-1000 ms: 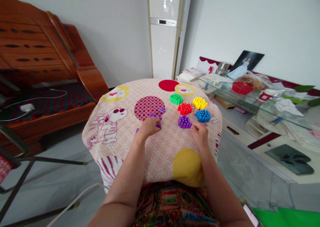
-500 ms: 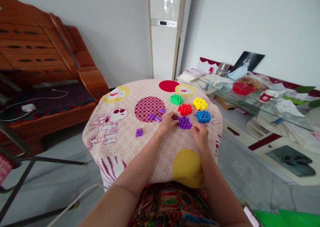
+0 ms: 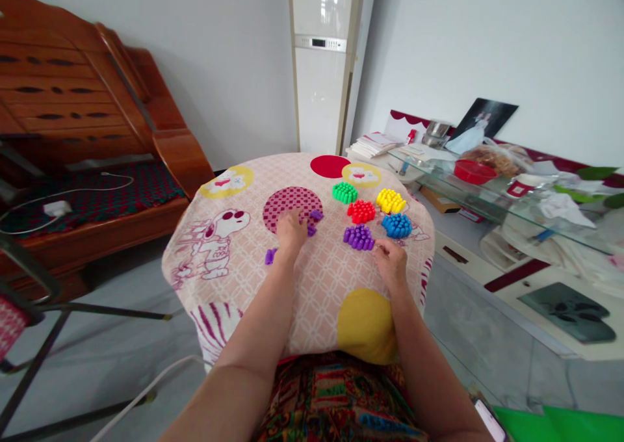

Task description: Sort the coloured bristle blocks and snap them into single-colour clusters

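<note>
My left hand (image 3: 291, 229), fingers bent low, is among loose purple plastic pieces (image 3: 316, 215) left of the standing purple plastic cluster (image 3: 358, 238); whether it grips any, I can't tell. My right hand (image 3: 387, 255), fingertips nearly together, is at the cluster's right edge, hold unclear. A bumpy red plastic cluster (image 3: 361, 212) sits just beyond. I seem to be picking up loose pieces; next calls for a fine pinch.

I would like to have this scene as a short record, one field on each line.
Left hand: at loose purple pieces; grip unclear
Right hand: beside the right end of the purple cluster; contact unclear
Other clusters: green cluster, yellow cluster, red cluster, blue cluster
Surface: patterned tablecloth
Left background: wooden bench
Right side: red bowl
</note>
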Demonstrator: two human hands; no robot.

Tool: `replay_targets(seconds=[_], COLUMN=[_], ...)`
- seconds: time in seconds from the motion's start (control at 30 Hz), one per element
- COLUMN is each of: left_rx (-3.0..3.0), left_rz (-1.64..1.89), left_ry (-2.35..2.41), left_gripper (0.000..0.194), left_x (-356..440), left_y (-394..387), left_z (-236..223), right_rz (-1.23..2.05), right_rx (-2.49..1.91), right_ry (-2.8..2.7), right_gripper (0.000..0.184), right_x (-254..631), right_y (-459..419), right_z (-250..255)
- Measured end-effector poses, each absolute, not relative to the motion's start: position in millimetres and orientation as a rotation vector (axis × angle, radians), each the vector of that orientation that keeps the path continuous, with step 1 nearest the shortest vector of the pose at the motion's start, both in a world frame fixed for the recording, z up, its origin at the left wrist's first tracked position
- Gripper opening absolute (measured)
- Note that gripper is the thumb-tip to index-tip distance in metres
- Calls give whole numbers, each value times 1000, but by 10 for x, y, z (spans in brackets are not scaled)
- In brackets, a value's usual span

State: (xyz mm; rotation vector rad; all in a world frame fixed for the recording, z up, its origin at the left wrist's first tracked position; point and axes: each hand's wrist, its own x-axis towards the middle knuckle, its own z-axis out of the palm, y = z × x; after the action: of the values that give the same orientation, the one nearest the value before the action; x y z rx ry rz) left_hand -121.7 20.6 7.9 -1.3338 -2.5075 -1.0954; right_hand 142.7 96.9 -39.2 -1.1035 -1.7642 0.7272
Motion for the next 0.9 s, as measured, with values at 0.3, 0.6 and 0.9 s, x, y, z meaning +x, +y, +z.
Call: replay_targets(seconds=[0.3, 0.6, 0.9], left_rx=[-1262, -1811, -1976], left_rz=[-1049, -1421, -1556], left_ry=[-2621, -2534, -2585], left_gripper=[30, 9, 18], left_x=[-1267, -590, -436], left_y=[69, 122, 182], left_z=[145, 209, 86], right_rz=[729, 725, 709], right_rx=[-1115, -1108, -1104], right_ry=[-1757, -1766, -1772], right_gripper=[34, 33, 31], right_x=[1424, 1427, 1422], right_y=[958, 964, 943], right_z=[-396, -416, -375])
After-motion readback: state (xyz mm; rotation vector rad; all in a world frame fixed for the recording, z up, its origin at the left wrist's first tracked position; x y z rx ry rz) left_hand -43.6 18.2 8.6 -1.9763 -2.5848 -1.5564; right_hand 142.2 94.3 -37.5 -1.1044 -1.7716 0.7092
